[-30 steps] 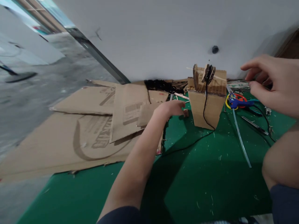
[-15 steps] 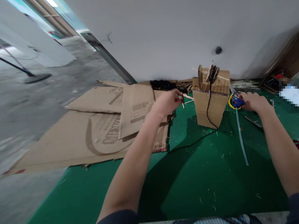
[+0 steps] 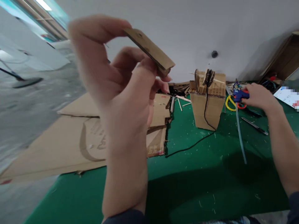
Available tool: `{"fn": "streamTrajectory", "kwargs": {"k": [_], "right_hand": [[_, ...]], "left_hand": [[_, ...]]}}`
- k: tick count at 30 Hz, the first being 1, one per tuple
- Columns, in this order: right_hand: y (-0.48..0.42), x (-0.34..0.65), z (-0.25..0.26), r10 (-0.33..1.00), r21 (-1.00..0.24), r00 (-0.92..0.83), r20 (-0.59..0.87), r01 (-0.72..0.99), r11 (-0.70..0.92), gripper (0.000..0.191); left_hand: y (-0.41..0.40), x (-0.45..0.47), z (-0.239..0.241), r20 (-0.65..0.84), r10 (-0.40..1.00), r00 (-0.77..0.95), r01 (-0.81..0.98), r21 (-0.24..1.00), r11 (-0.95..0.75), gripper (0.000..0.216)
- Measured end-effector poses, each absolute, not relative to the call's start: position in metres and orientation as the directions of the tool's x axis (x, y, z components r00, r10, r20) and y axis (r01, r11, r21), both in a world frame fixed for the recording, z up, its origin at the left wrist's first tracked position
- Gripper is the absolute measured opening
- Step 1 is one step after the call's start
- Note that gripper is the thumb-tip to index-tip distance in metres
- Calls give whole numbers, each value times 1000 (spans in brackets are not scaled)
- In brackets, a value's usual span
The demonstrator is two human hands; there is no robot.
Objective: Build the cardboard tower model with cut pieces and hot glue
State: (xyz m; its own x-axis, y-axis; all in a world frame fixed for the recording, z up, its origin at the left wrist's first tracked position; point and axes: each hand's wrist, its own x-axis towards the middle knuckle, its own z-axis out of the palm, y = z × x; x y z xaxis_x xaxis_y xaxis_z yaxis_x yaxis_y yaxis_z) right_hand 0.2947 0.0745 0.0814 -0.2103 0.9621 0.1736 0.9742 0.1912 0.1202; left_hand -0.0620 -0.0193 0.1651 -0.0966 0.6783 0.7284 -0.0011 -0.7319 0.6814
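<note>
Raised close to the camera, my left hand point(image 3: 126, 81) is closed on a small cardboard strip point(image 3: 151, 49), with fingers and thumb along its edges. My right hand point(image 3: 259, 96) is closed round a blue hot glue gun point(image 3: 238, 95), and a long translucent glue stick point(image 3: 240, 133) trails from it over the table. Between my hands stands a tapered cardboard box point(image 3: 206, 112), upright. A wheel-like cardboard stack point(image 3: 208, 77) sits on its top, and a black cord point(image 3: 206, 109) runs down from there onto the table. Scissors with a yellow handle point(image 3: 230, 104) lie by the glue gun.
Large flat cardboard sheets point(image 3: 70, 140) overhang the left of the green table point(image 3: 187, 199). A utility knife point(image 3: 254, 126) lies on the right, with a phone point(image 3: 286, 96) beyond. Thin sticks point(image 3: 179, 104) and cardboard scraps lie near the wall point(image 3: 177, 37).
My left hand has come up from the back of the table towards the camera, now with the cardboard strip plainly in it. The glue gun has lifted slightly in my right hand.
</note>
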Motion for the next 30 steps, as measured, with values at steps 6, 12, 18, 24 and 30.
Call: {"fn": "streamTrajectory", "kwargs": {"k": [6, 12, 18, 24, 30], "right_hand": [[61, 288, 102, 652, 37, -111, 750, 991, 126, 24], [42, 252, 110, 146, 31, -115, 982, 877, 480, 36], [8, 204, 121, 86, 139, -342, 936, 582, 801, 10], [-7, 185, 117, 214, 61, -410, 887, 561, 825, 27], [-3, 182, 108, 335, 13, -482, 810, 586, 810, 13]], "left_hand": [[1, -66, 159, 609, 783, -128, -160, 767, -622, 38], [16, -67, 141, 695, 712, -99, 3, 716, -698, 24], [13, -72, 138, 734, 678, -29, -28, 678, -735, 18], [22, -78, 135, 619, 785, -13, -109, 780, -616, 14], [24, -73, 130, 564, 825, 35, -140, 820, -555, 22]]}}
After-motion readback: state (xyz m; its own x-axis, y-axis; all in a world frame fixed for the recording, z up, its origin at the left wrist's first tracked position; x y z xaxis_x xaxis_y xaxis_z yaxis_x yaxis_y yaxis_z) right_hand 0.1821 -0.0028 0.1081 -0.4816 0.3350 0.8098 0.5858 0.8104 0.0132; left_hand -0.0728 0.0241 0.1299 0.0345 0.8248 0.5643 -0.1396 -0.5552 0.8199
